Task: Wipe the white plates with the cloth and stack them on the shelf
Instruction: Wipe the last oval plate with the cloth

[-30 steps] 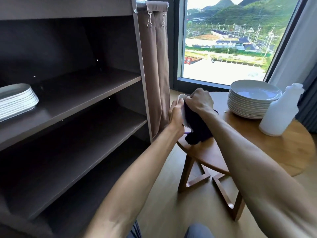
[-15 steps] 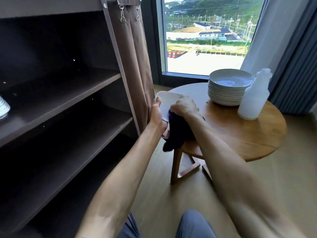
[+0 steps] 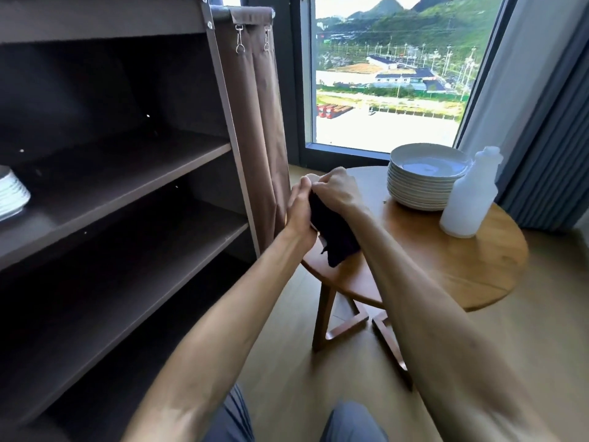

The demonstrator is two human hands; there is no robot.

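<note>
While the left hand [image 3: 299, 207] props a plate [image 3: 308, 178] almost edge-on, nearly hidden, over the near left rim of the table [image 3: 446, 260], the right hand [image 3: 334, 189] grips the dark cloth [image 3: 334, 237] against it, probably wiping; unwiped plates [image 3: 424, 177] wait far right, wiped ones [image 3: 11, 196] sit on the shelf [image 3: 127, 180] at left

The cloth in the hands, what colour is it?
The cloth is very dark, nearly black. The head view, the only one, shows it.

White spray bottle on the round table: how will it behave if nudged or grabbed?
The spray bottle is tall with a narrow neck, so it probably tips rather than slides. Its translucent plastic looks light and squeezable. It stands touching the plate stack, so a leftward push likely jostles the plates.
</note>
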